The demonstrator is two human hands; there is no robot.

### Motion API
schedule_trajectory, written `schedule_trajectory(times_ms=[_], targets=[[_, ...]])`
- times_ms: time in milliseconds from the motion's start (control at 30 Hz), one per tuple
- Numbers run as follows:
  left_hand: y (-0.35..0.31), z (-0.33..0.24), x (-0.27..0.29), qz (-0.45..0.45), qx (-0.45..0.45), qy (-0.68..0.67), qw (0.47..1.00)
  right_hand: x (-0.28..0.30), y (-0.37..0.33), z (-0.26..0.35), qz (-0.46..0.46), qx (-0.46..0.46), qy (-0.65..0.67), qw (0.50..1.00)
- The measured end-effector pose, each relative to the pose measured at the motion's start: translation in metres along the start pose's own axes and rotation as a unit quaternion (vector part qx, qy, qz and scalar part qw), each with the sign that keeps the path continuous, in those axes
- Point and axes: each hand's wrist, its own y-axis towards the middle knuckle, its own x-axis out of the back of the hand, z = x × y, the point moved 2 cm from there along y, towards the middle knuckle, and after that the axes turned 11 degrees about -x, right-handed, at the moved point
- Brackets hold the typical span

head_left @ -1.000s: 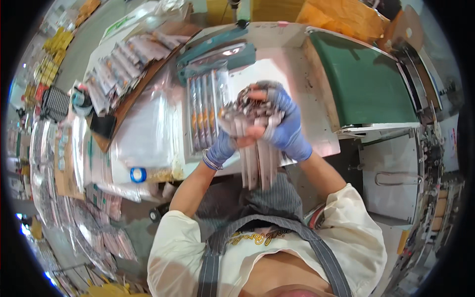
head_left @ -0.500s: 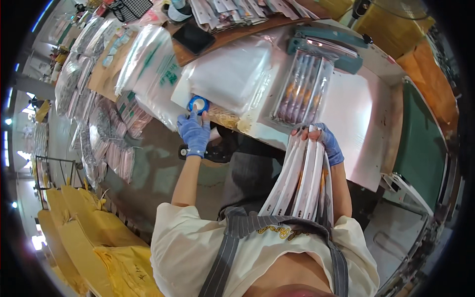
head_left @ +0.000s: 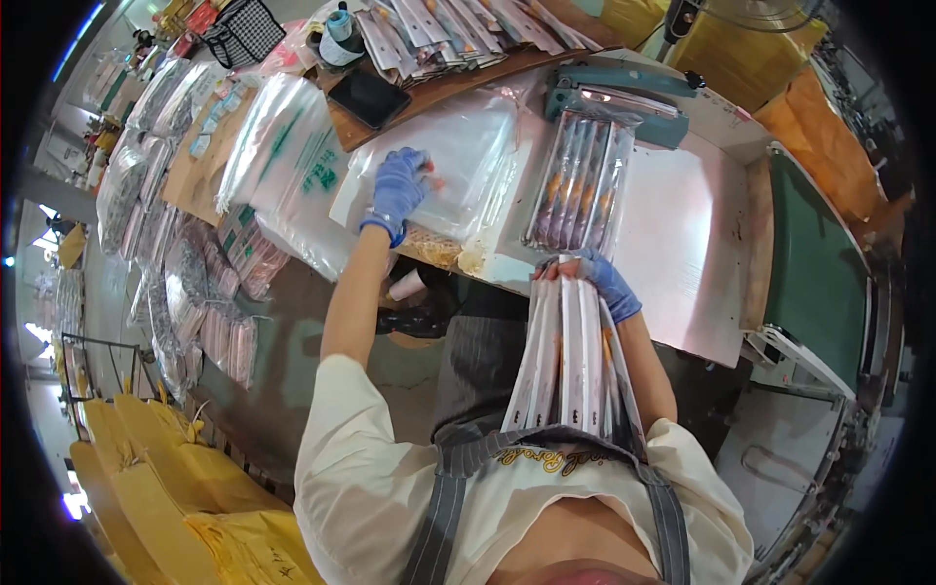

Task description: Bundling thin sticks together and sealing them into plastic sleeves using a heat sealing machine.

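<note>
My left hand (head_left: 398, 187), in a blue glove with bare fingertips, rests on a stack of clear plastic bags (head_left: 468, 161). Its fingers are bent and slightly apart, fingertips touching the top bag. In a matching glove, my right hand (head_left: 597, 280) grips the upper ends of several long, narrow flat packs (head_left: 575, 356), which hang down against my apron. Just beyond that hand, a clear bag filled with similar packs (head_left: 577, 185) lies on the table, its far end by the jaws of a teal bag sealer (head_left: 629, 105).
A wooden shelf (head_left: 439, 93) at the back carries a black phone (head_left: 369, 98), a bottle (head_left: 339, 44) and a pile of packs (head_left: 468, 34). Filled bags (head_left: 180, 253) are heaped at left. A green board (head_left: 817, 268) stands right, yellow sacks (head_left: 166, 478) lower left.
My left hand has moved up and right, from a small round blue container onto the plastic bags. My right hand still grips the packs and has shifted slightly left in view.
</note>
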Motion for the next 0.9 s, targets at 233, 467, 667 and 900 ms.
schedule_trajectory(times_ms=[233,467,667,900], targets=[[0.011,-0.088,-0.048,0.162,-0.015,-0.201,0.966,0.022,0.008,-0.016,-0.045,0.026,-0.031,0.998],[-0.032,-0.132,-0.037,0.101,-0.028,-0.086,0.991,-0.001,0.031,-0.006,-0.006,-0.013,-0.054,0.998],[-0.047,-0.119,-0.014,-0.059,0.186,-0.174,0.965,0.012,0.028,-0.018,0.001,-0.004,-0.01,1.0],[-0.041,-0.136,-0.026,0.037,0.096,-0.193,0.976,-0.003,0.021,-0.002,-0.029,-0.001,-0.032,0.999]])
